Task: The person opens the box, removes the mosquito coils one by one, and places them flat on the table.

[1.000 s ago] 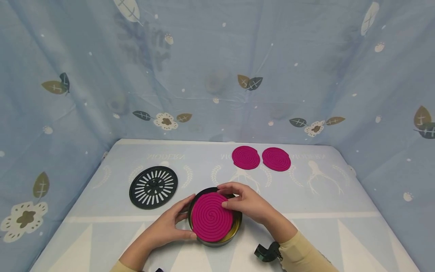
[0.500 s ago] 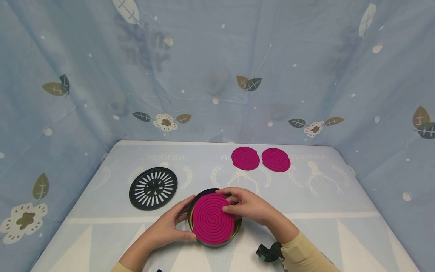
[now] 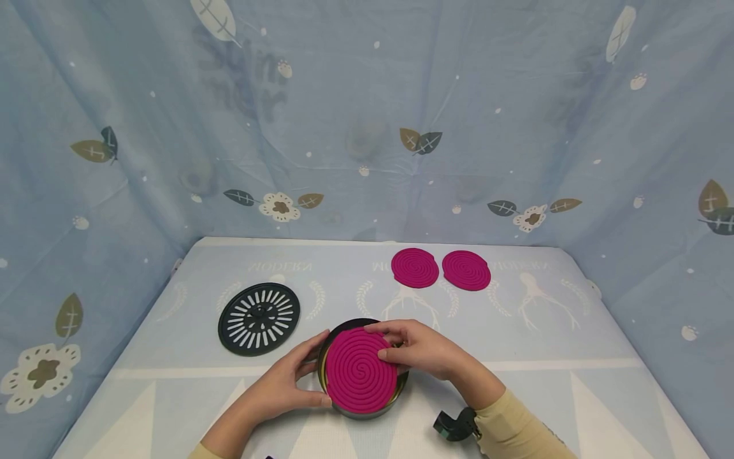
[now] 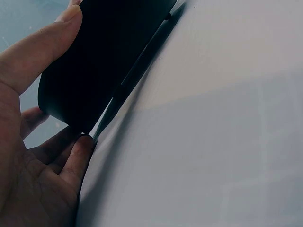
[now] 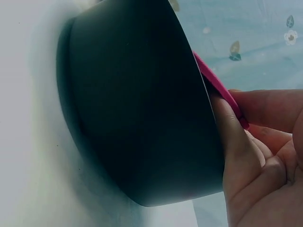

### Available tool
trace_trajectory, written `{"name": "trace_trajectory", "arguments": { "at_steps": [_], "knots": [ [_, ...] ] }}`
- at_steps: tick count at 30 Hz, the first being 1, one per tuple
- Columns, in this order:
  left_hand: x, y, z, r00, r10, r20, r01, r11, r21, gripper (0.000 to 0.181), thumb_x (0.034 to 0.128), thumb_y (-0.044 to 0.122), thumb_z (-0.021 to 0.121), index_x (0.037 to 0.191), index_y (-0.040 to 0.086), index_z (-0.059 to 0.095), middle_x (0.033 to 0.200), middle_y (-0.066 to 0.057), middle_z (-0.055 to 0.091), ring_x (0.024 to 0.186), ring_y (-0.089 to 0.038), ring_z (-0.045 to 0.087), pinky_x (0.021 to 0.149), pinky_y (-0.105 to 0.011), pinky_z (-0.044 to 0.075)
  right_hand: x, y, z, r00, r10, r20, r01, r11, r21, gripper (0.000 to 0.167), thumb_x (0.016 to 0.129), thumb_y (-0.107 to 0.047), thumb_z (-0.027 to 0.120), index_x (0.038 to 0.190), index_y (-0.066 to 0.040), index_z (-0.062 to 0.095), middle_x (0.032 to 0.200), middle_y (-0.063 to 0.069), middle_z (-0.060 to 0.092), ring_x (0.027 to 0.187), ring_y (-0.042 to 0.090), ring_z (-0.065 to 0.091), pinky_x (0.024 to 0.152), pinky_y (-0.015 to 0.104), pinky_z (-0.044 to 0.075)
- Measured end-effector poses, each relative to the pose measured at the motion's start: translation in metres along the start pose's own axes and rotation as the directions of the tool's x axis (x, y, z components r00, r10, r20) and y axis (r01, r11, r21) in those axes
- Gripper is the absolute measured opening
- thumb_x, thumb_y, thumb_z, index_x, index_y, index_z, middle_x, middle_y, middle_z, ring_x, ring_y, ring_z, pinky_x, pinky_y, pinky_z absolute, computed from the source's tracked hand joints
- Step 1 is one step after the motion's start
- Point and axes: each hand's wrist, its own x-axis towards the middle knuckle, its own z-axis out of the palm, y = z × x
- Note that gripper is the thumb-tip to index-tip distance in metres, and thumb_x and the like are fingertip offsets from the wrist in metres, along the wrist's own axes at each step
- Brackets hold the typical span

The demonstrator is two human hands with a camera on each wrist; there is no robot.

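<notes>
A round dark tin (image 3: 357, 413) with a gold-coloured inside stands on the table, and a magenta mosquito coil (image 3: 361, 373) lies tilted over its mouth. My left hand (image 3: 287, 377) holds the tin's left side, thumb at the front and fingers behind. In the left wrist view the tin's dark wall (image 4: 109, 56) sits between thumb and fingers. From the right, my right hand (image 3: 421, 347) pinches the coil's upper right edge. The right wrist view has that coil's edge (image 5: 218, 87) raised off the tin's rim, between thumb and finger.
A black slotted round lid (image 3: 259, 319) lies left of the tin. Two more magenta coils (image 3: 415, 268) lie side by side near the table's back edge. A printed cloth (image 3: 367, 115) hangs behind and at both sides. A black wrist device (image 3: 455, 426) is on the right forearm.
The coil has shifted slightly right and toward the front over the tin, covering more of its gold inside. My right hand has moved slightly with it; the left hand has stayed put.
</notes>
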Motion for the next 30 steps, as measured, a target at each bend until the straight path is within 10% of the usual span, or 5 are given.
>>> {"name": "trace_trajectory", "arguments": {
  "at_steps": [30],
  "knots": [
    [0.0,-0.003,0.0,0.999,0.035,0.009,-0.035,0.999,-0.012,0.115,0.0633,0.029,0.095,0.157,0.018,0.029,0.155,0.003,0.035,0.14,-0.015,0.036,0.111,-0.025,0.04,-0.025,-0.007,-0.044,0.976,-0.066,-0.209,0.077,0.996,0.044,0.057,0.096,-0.006,0.064,0.148,-0.007,0.043,0.122,0.019,0.064,0.09,0.029,0.071,0.077,0.046,0.064]
  ]
}}
